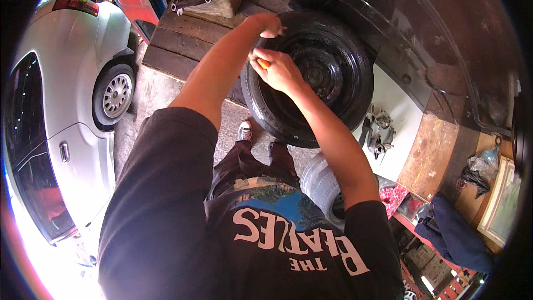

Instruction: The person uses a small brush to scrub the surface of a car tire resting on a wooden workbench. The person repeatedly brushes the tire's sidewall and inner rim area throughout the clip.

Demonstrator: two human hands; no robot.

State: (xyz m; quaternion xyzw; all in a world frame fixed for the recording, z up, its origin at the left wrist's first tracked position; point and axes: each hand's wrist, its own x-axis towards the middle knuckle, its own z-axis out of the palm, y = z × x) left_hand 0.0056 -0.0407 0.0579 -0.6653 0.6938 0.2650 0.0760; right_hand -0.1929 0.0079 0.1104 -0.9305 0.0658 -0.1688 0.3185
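A: Where's the tyre (pixel 288 116)?
B: Upright on the floor against the wooden platform (pixel 183 39). Left hand (pixel 267 24) clasps its top; right hand (pixel 280 70) clamped on an orange-handled tool (pixel 263 63) at the bead.
A: Progress?
B: Tyre not yet off the rim; judged early.

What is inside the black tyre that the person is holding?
Inside the black tyre sits a black steel wheel rim with a centre hub. The right hand, gripping an orange-handled tool, covers the rim's left edge.

A black tyre (pixel 311 72) stands on the wooden platform (pixel 183 39) beside metal parts (pixel 378 130).
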